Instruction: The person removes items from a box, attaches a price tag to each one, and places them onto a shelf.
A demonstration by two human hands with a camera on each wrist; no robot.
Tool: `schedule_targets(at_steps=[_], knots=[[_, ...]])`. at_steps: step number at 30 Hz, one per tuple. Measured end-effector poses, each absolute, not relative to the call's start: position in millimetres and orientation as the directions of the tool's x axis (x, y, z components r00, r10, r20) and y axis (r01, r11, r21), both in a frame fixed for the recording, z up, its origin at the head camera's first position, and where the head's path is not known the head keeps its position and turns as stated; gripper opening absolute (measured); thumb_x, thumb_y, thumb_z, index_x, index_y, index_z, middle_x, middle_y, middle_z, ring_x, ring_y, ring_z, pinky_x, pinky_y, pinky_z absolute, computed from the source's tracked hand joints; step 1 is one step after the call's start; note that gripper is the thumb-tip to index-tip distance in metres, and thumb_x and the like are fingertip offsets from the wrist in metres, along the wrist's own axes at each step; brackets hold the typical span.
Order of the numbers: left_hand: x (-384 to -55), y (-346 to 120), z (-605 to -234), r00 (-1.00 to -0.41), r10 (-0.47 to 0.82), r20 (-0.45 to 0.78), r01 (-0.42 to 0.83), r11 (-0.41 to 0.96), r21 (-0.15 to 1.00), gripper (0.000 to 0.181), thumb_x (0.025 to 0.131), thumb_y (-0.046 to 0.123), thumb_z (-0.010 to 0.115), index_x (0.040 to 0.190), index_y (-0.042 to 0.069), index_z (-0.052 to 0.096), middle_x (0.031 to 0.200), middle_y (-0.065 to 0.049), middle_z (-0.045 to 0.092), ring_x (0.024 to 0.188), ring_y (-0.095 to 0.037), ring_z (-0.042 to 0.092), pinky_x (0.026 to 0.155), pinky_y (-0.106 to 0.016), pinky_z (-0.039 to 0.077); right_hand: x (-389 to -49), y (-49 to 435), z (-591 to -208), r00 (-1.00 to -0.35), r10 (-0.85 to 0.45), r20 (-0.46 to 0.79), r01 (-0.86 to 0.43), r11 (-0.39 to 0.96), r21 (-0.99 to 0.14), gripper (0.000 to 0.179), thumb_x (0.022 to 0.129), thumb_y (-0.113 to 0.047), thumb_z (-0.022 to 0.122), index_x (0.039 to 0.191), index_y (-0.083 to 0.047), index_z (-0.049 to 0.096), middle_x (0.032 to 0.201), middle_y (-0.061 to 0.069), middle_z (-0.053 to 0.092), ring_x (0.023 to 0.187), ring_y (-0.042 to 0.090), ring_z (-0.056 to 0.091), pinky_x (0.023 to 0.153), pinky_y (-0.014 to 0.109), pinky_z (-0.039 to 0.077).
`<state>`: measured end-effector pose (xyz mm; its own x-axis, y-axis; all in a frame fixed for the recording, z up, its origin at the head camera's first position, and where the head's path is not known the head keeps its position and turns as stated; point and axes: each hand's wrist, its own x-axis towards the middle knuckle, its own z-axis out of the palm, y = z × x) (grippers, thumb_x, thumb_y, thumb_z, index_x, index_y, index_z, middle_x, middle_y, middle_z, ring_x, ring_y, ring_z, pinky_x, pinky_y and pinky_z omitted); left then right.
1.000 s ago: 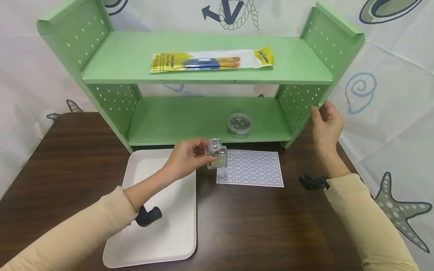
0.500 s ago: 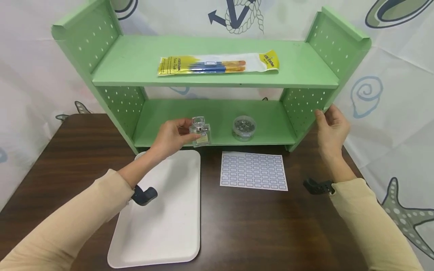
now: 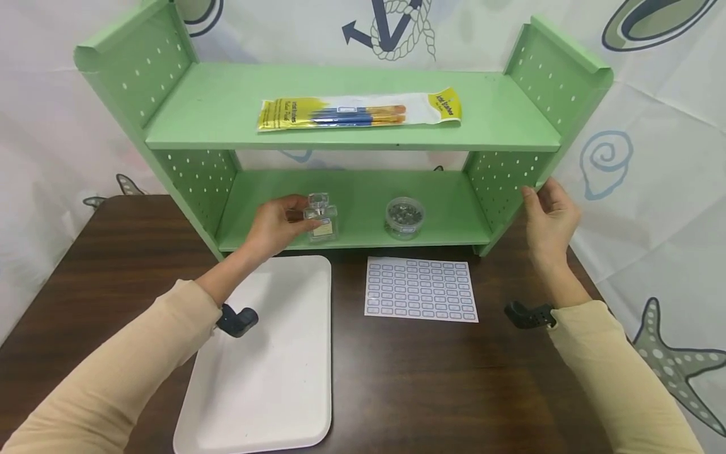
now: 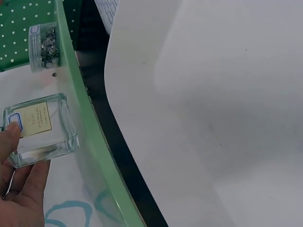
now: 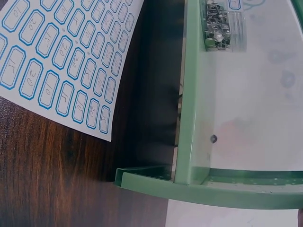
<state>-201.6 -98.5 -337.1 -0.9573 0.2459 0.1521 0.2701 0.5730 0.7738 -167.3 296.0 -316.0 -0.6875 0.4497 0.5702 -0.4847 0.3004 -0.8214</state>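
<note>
My left hand holds a small square glass perfume bottle upright at the left part of the green rack's lower shelf. In the left wrist view, the thumb presses a blue-bordered sticker beside the cream label of the perfume bottle, with fingers behind the glass. The bottle's base is close over the shelf's front edge. My right hand grips the front edge of the rack's right side panel, thumb on the inner side. A clear round tub of small metal pieces stands right of the bottle.
A pack of artist brushes lies on the upper shelf. A white tray sits on the dark wooden table at front left. A sheet of blue-bordered price stickers lies before the rack, its top left stickers gone.
My left hand has carried the perfume bottle left and back, from above the sticker sheet to the lower shelf. My right hand has kept its place on the side panel.
</note>
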Motion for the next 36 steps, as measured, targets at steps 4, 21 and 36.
schedule_targets(at_steps=[4,21,36], knots=[[-203,-101,-339,-0.958,0.243,0.151,0.267,0.567,0.779,0.042,0.085,0.015,0.07,0.119,-0.005,0.058,0.117,-0.022,0.061,0.107,-0.034,0.062,0.085,-0.041,0.053,-167,295,-315,-0.689,0.448,0.569,-0.469,0.324,-0.822,0.025,0.085,0.007,0.06,0.11,0.007,0.066,0.104,0.015,0.07,0.088,0.011,0.066,0.076,0.016,0.049],[-206,-105,-341,-0.957,0.245,0.155,0.27,0.561,0.783,0.044,0.084,0.015,0.071,0.12,-0.005,0.058,0.117,-0.021,0.062,0.106,-0.033,0.062,0.084,-0.04,0.053,-167,294,-312,-0.689,0.432,0.582,-0.474,0.339,-0.813,0.024,0.087,0.004,0.061,0.11,0.005,0.066,0.104,0.015,0.07,0.087,0.011,0.066,0.075,0.016,0.049],[-206,-104,-351,-0.933,0.271,0.238,0.353,0.544,0.761,0.039,0.084,0.012,0.071,0.117,-0.005,0.06,0.108,-0.021,0.066,0.098,-0.032,0.065,0.08,-0.04,0.054,-165,296,-313,-0.712,0.454,0.535,-0.438,0.308,-0.844,0.026,0.085,0.006,0.061,0.111,0.006,0.066,0.101,0.01,0.071,0.084,0.006,0.064,0.073,0.016,0.047]])
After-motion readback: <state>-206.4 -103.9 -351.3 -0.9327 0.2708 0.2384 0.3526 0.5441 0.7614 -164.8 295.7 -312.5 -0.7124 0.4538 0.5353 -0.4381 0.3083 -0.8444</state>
